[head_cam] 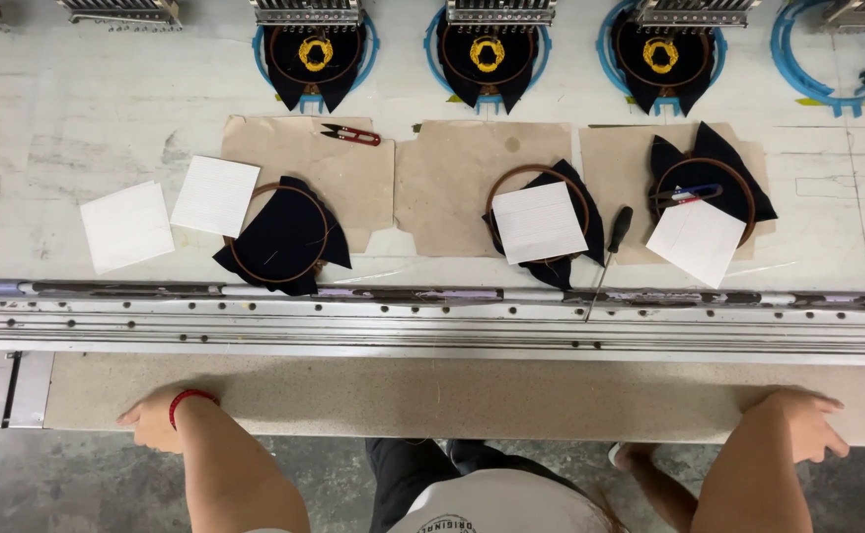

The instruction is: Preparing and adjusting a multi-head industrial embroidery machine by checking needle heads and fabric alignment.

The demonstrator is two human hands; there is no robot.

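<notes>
My left hand (154,418) rests on the near edge of a speckled beige ledge (452,395), a red band on its wrist. My right hand (807,422) grips the same edge at the far right, fingers curled over it. Neither holds a loose thing. Beyond the metal rail (432,321) lie three wooden hoops with dark navy cloth: a left hoop (276,235), a middle hoop (541,219) with a white sheet on it, and a right hoop (704,192) with a pen and a white sheet.
Two white sheets (126,225) lie at the left. Red snips (351,134) sit on brown paper. A black-handled screwdriver (610,247) lies beside the middle hoop. Blue machine frames (316,51) with yellow stitched emblems line the back; the far-right frame (832,59) has no cloth.
</notes>
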